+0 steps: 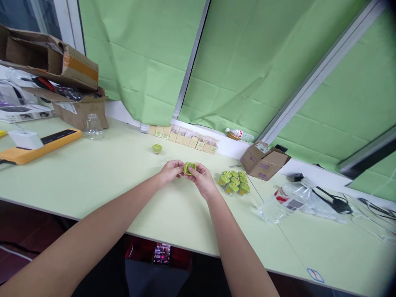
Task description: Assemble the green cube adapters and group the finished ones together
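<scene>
A small green plastic lid (187, 170), its hollow side towards me, is held above the table. My right hand (202, 180) grips it, the thumb pressed inside the hollow. From the other side my left hand (170, 171) pinches its left edge with closed fingers. Just behind the left hand lies a faint clear piece (167, 160), too indistinct to name. A small clear cup with a green lid (157, 148) stands farther back. Right of my hands, several similar green-lidded cups (234, 182) are grouped closely together.
Small cardboard boxes (184, 138) line the table's back edge. An open carton (262, 161) and a large clear bottle (286, 201) stand right, near cables (337, 204). Left are a yellow power strip (58, 140), a clear jar (93, 127) and stacked cartons (78, 113). A lit phone (161, 253) lies below the front edge.
</scene>
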`<state>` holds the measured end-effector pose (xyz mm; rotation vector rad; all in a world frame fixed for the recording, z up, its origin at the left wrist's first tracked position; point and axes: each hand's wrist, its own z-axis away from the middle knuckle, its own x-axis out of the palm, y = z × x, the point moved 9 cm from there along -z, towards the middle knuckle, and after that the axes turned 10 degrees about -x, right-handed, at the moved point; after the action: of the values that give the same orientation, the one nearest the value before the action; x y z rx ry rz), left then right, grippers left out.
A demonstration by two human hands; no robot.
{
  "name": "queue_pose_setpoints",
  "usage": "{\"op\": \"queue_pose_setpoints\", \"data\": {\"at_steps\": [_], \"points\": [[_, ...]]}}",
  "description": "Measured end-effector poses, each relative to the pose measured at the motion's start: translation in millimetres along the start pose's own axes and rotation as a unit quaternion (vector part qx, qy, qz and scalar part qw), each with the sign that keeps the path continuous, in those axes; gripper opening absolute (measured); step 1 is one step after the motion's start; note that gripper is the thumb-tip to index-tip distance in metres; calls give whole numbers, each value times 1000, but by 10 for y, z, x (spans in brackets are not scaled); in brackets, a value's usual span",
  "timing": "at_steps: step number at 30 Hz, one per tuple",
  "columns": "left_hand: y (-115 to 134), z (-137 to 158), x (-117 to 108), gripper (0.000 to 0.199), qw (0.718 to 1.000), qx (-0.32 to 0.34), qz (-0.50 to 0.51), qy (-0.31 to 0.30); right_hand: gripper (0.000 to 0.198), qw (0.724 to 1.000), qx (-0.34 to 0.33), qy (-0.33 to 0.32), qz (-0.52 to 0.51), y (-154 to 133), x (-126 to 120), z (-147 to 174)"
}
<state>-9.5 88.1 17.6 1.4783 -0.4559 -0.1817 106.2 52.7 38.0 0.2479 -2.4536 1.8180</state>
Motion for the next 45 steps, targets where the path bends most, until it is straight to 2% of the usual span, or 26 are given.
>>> {"op": "queue_pose_setpoints", "data": {"at_steps": [6, 10, 13, 16, 19, 21, 23, 25, 28, 32, 36, 40, 45], "points": [[-89, 60, 95, 31, 994, -62, 69, -48, 33, 999, 6, -25, -33, -41, 85, 28], [-77, 102, 239, 39, 988, -70, 100, -99, 38, 1000, 7, -2, -26, -22, 35, 15], [-76, 92, 237, 40, 987, -67, 115, -92, 46, 999, 16, 25, 34, 20, -40, 0], [-76, 45, 135, 39, 991, -50, 111, -52, 46, 987, 10, 42, 153, 6, -128, -15], [-72, 0, -8, 41, 995, -31, 99, 6, 40, 952, -44, 65, 295, -131, -269, -34], [-83, -14, -95, 45, 994, -31, 91, 44, 36, 907, -64, 98, 405, -211, -424, -25], [-106, -20, -132, 49, 995, -41, 74, 60, 34, 862, -41, 104, 495, -179, -557, -20], [-137, -23, -136, 51, 995, -59, 49, 63, 30, 846, -8, 61, 530, -58, -598, -33], [-159, -27, -159, 52, 994, -72, 25, 76, 22, 864, -16, -7, 503, 40, -506, -44], [-152, -45, -244, 53, 992, -67, 37, 102, 34, 911, -55, -35, 408, -45, -336, -20], [-164, -72, -285, 52, 991, -65, 50, 106, 39, 947, -34, -28, 317, -95, -267, 10], [-166, -77, -285, 50, 991, -60, 52, 106, 35, 964, -27, -18, 265, -101, -249, -11], [-145, -60, -268, 46, 992, -56, 45, 100, 28, 982, 25, 58, 179, 11, -405, -53]]}}
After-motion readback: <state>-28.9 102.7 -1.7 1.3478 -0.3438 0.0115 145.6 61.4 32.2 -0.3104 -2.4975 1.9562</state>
